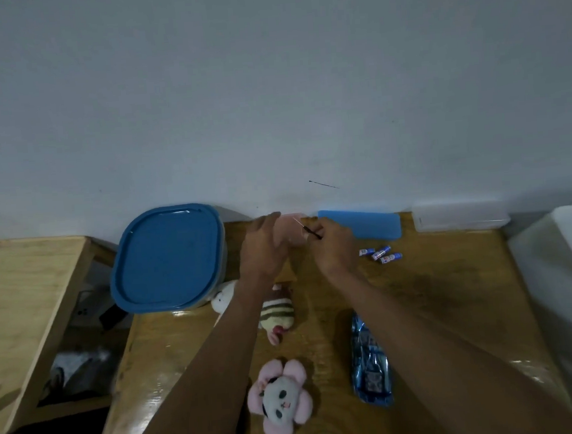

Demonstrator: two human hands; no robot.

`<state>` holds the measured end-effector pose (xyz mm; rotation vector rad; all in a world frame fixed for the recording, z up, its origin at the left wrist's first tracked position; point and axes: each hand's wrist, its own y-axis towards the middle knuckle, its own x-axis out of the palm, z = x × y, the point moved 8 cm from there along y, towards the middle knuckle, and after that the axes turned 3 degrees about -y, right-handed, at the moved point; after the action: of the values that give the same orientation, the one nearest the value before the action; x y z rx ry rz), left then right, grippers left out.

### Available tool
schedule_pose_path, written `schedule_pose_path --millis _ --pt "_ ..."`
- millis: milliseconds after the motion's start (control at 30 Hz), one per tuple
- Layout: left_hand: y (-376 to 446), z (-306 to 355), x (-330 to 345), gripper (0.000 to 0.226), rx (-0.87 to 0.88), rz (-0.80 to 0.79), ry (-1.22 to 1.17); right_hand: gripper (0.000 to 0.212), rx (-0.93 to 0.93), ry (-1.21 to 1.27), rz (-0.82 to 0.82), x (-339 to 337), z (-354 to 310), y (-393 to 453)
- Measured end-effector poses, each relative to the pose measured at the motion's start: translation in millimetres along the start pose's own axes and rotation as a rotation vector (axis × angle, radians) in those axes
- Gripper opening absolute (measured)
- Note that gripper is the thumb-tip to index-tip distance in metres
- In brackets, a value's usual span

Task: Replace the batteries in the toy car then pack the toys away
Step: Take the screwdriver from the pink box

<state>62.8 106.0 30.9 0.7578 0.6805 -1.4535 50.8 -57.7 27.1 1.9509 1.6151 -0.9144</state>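
A blue toy car lies on the wooden table at the near right, apart from both hands. Three small blue-and-white batteries lie just right of my right hand. That hand pinches a thin screwdriver with a black handle, its tip pointing up and left. My left hand holds a pale pink object against the screwdriver; it is blurred and mostly hidden. Both hands are at the back of the table near the wall.
A big box with a blue lid stands at the back left. A flat blue case and a clear case lie along the wall. A panda flower plush, a striped plush and a white plush lie near my left arm.
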Motion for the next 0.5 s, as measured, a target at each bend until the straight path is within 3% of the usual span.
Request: schedule_pose_path --millis 100,333,500 --pt "-20 33 7 0.042 0.052 -0.046 -0.027 0.005 0.035 0.039 0.054 -28 5 -20" --pt "-99 86 43 0.045 0.190 -0.167 -0.094 0.007 0.122 0.086 0.179 -89 41 -85" --pt "-156 91 91 0.068 0.162 -0.376 0.036 0.008 0.216 0.033 0.271 -126 76 -148"
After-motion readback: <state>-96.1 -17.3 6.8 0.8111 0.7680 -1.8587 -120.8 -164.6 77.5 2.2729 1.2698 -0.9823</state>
